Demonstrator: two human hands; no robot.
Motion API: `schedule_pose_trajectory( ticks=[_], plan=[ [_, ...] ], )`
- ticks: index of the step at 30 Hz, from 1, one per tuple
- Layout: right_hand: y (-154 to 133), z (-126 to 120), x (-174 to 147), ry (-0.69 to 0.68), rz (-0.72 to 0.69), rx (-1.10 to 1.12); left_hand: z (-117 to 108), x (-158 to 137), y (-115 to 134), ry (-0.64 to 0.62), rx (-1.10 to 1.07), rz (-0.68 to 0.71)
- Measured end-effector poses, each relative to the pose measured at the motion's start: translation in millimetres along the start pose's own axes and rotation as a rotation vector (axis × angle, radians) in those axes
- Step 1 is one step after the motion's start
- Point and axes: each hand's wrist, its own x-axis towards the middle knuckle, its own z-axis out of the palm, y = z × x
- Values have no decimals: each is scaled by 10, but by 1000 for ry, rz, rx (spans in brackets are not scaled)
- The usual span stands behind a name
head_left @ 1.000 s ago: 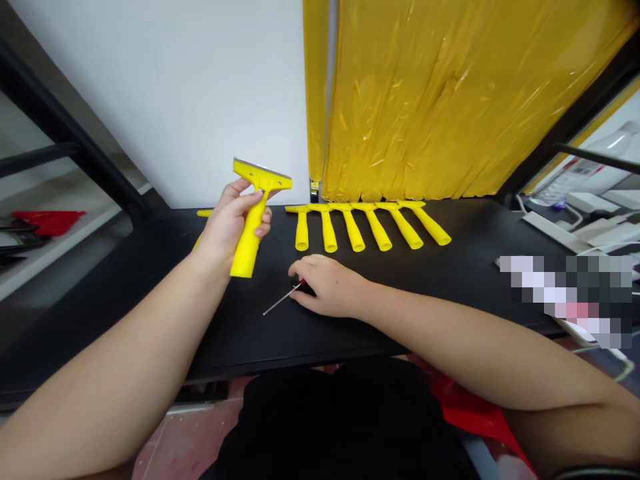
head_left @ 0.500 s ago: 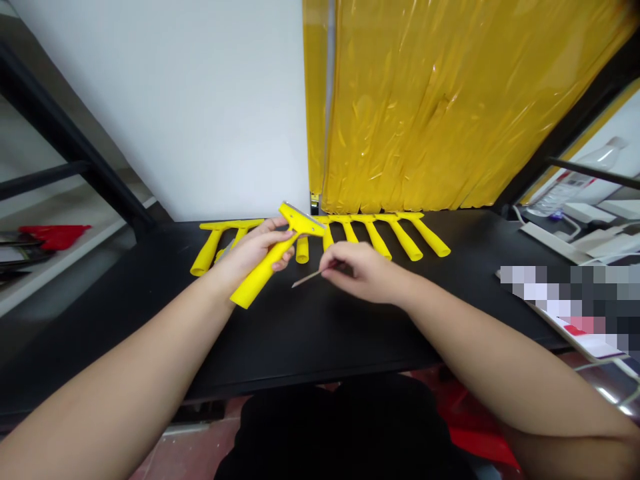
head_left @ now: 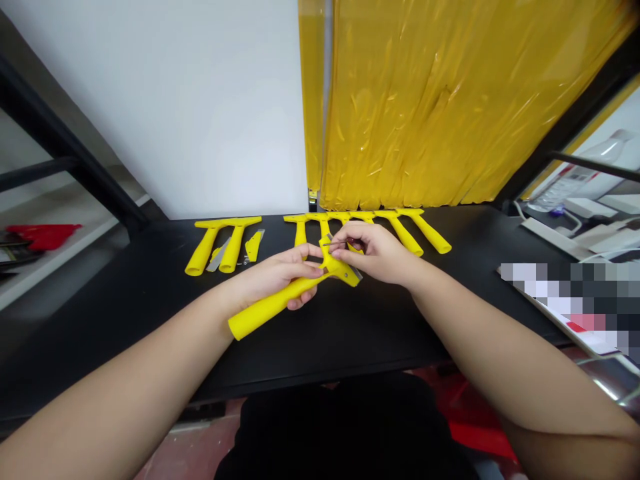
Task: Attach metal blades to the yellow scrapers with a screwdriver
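Note:
A yellow scraper (head_left: 273, 308) with a metal blade along its head lies tilted in my left hand (head_left: 285, 277), which is closed around its neck. Pinched in my right hand (head_left: 373, 252) is a thin screwdriver (head_left: 340, 243). Its tip meets the scraper's head near a screw spot; whether it sits in a screw I cannot tell. Behind my hands, several yellow scraper handles (head_left: 433, 233) stand in a row at the back of the black table. To the left lie two more handles (head_left: 233, 248), a loose blade (head_left: 220, 255) and a small yellow head piece (head_left: 254, 246).
A black table (head_left: 320, 347) spans the front. Behind it stand a white panel (head_left: 200, 107) and yellow plastic sheeting (head_left: 425, 100). Black frame posts (head_left: 100, 180) rise at both sides. A plastic bottle (head_left: 575, 177) and white boxes sit at the right; a red item (head_left: 47, 237) is on the left shelf.
My left hand has moved right and down, turning the scraper's head toward my right hand. The screwdriver has gone from pointing down beside the scraper to touching its head.

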Motion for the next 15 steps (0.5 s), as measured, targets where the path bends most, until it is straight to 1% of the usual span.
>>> schedule_pose_trajectory(
  ticks=[3, 5, 8, 11, 15],
  plan=[
    [-3, 7, 11, -6, -17, 16, 26, 11, 0, 15, -14, 18],
    [1, 15, 18, 3, 11, 36, 56, 15, -2, 29, -17, 33],
    [20, 31, 27, 17, 95, 134, 90, 16, -14, 41, 5, 68],
    [62, 51, 29, 3, 197, 236, 90, 23, -37, 44, 46, 112],
    [124, 90, 25, -23, 286, 283, 72, 57, -67, 70, 25, 149]
  ],
)
